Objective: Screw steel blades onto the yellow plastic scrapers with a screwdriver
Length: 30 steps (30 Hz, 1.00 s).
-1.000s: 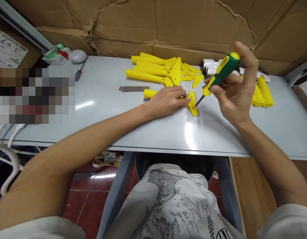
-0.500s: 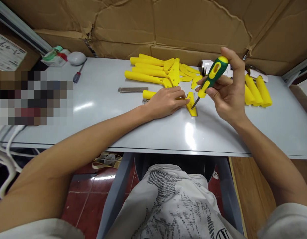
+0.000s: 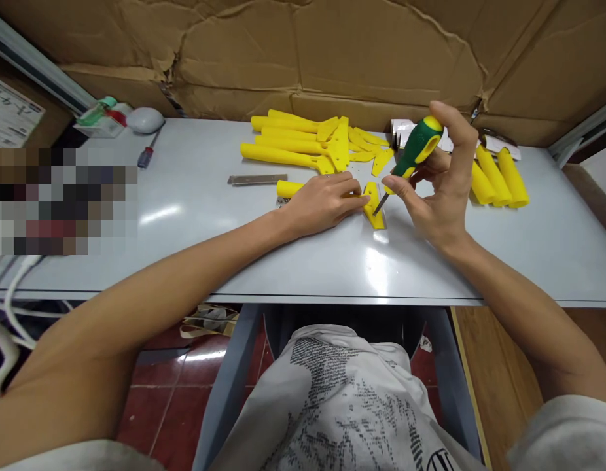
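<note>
My left hand [image 3: 327, 203] is closed over the handle of a yellow plastic scraper [image 3: 372, 208], pressing it flat on the table. The scraper's head, with a thin blade edge along its right side, pokes out past my fingers. My right hand [image 3: 445, 186] grips a green and yellow screwdriver [image 3: 417, 152], the index finger resting on its butt end. The screwdriver leans to the right, and its tip meets the lower part of the scraper head. Any screw under the tip is too small to make out.
Behind my hands lie several yellow scrapers [image 3: 283, 152] and loose yellow plates [image 3: 366, 140]. A stack of metal blades [image 3: 257, 180] is left of my left hand. Yellow tubes [image 3: 494, 176] lie at right. A second screwdriver [image 3: 146, 157] and a white rounded object [image 3: 144, 120] are at back left.
My right hand has turned the screwdriver a little about its shaft, and my grip has shifted with it. The left hand still holds the scraper down. The view has shifted slightly.
</note>
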Tool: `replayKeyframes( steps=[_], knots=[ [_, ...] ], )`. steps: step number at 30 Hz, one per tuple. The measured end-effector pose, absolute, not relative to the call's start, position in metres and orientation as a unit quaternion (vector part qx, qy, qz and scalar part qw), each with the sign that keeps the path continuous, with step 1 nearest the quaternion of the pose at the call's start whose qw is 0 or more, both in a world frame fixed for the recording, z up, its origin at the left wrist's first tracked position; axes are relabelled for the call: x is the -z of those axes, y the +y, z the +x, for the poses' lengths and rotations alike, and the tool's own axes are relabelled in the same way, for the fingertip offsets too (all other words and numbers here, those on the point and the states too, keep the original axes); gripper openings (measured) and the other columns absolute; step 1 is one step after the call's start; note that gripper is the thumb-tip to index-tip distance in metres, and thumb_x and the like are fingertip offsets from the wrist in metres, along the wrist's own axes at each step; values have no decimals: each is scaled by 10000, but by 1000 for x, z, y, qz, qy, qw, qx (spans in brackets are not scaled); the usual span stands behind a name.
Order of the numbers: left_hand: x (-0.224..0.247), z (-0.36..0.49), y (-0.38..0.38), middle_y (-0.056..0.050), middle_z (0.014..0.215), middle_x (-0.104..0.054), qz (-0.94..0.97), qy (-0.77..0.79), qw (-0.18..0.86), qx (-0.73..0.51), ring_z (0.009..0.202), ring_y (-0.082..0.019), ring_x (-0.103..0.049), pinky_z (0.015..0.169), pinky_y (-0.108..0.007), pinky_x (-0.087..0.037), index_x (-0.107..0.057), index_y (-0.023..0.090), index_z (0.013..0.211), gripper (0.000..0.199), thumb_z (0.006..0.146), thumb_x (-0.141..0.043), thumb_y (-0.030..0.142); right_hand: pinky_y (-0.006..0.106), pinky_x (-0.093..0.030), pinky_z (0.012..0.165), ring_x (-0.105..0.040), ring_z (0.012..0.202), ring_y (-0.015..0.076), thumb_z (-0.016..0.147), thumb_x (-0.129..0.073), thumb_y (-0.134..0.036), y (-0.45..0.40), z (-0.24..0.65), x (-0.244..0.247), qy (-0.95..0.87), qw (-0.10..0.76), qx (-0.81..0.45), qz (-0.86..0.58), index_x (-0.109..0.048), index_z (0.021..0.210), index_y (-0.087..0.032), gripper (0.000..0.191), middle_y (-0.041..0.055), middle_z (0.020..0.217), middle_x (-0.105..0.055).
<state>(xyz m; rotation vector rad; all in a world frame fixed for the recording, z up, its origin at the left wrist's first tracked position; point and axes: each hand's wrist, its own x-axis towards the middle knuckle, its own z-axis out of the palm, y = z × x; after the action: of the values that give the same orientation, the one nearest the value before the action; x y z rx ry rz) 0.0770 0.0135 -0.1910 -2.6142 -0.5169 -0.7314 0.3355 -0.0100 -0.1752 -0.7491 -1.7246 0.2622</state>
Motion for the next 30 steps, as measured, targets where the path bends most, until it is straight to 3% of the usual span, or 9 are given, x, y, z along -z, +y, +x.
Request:
replayKeyframes(
  steps=[6, 9, 15, 20, 23, 27, 30],
  knots=[
    [191, 77, 14, -98, 1113, -804, -934, -201, 171, 240, 1015, -230, -726, 705, -345, -424, -824, 226, 1292, 314, 1228, -541, 348, 488, -762, 862, -826, 1213, 350, 947, -775, -851, -18, 332, 161, -721, 609, -90, -319, -378, 1704, -583, 896, 4, 1835, -456],
    [190, 77, 13, -101, 1116, -806, -935, -200, 160, 243, 1012, -231, -721, 703, -350, -433, -826, 230, 1290, 316, 1228, -538, 344, 525, -763, 928, -840, 1170, 342, 984, -718, -840, -16, 336, 158, -725, 599, -117, -318, -396, 1708, -594, 829, -17, 1851, -444],
    [188, 77, 12, -89, 1087, -810, -933, -192, 167, 253, 986, -222, -725, 681, -347, -402, -826, 232, 1265, 307, 1233, -545, 349, 517, -748, 1039, -823, 1277, 336, 988, -686, -852, -8, 341, 166, -728, 588, -154, -317, -383, 1713, -577, 833, -20, 1828, -448],
    [188, 77, 12, -95, 1082, -803, -935, -193, 161, 249, 981, -219, -717, 688, -350, -419, -827, 230, 1271, 311, 1232, -542, 350, 567, -723, 1100, -812, 1303, 345, 1004, -679, -841, -8, 337, 172, -728, 576, -180, -324, -343, 1735, -507, 871, 43, 1488, -693],
    [188, 78, 12, -93, 1079, -804, -933, -192, 180, 245, 976, -217, -719, 687, -343, -419, -825, 226, 1274, 331, 1236, -517, 343, 581, -730, 1075, -824, 1276, 357, 1003, -691, -831, -9, 336, 174, -731, 574, -191, -316, -336, 1737, -500, 880, 47, 1328, -747],
    [189, 78, 13, -90, 1091, -806, -933, -195, 188, 239, 988, -218, -717, 685, -337, -422, -823, 236, 1261, 340, 1241, -498, 334, 602, -732, 1053, -842, 1220, 364, 1051, -599, -832, -15, 336, 170, -742, 572, -188, -296, -325, 1740, -473, 824, 44, 1212, -798],
    [189, 78, 13, -92, 1090, -804, -931, -191, 191, 245, 980, -220, -713, 683, -343, -431, -821, 224, 1239, 306, 1231, -525, 300, 566, -730, 1070, -835, 1214, 328, 1105, -574, -760, -20, 337, 163, -755, 554, -205, -285, -348, 1717, -508, 699, 26, 1253, -827]
  ],
)
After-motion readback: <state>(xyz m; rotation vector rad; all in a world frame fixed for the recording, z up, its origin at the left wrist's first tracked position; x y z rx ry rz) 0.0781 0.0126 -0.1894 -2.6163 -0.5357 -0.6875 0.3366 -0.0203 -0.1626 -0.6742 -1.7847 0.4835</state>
